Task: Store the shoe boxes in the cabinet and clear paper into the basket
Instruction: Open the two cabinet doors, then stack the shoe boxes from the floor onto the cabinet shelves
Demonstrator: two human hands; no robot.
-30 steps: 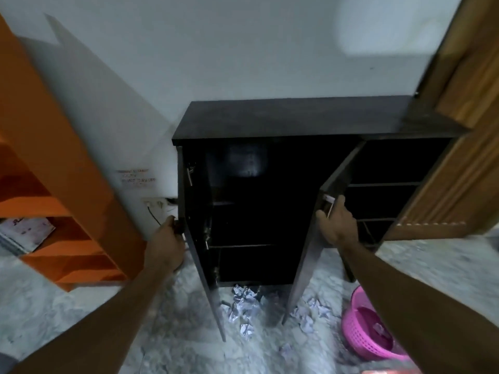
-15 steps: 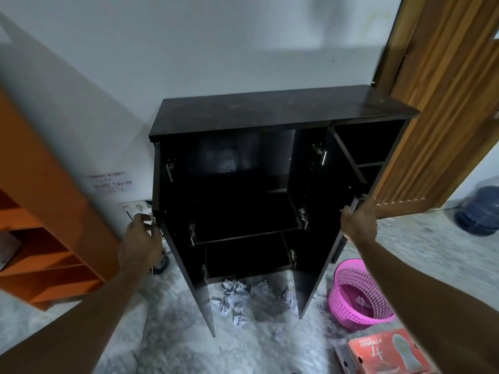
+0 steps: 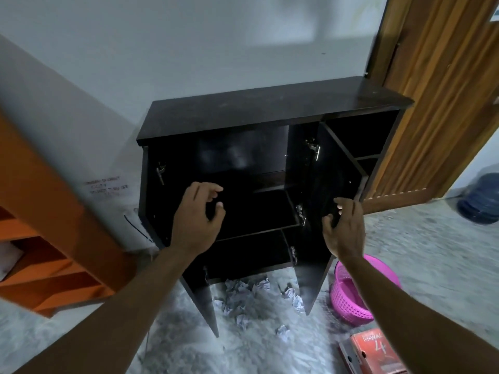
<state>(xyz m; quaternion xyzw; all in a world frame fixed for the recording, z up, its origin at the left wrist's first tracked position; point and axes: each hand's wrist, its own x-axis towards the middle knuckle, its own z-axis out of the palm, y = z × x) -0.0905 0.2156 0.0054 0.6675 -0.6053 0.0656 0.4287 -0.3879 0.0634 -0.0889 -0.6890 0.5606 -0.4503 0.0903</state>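
While crumpled paper point(image 3: 243, 295) litters mottled floor, both hands' grips hang slack before the dark cabinet point(image 3: 270, 109).

Orange shoe box point(image 3: 378, 353), bottom right on the floor: large numeral "4" in pale print on the lid, with a brand word above it, partly cut off and blurred; it looks like "...WA..." but can't be read whole. White wall left of the dark cabinet: small wall notice point(image 3: 105, 186) with several lines of dark text, motion-blurred, no word legible. No other text visible.
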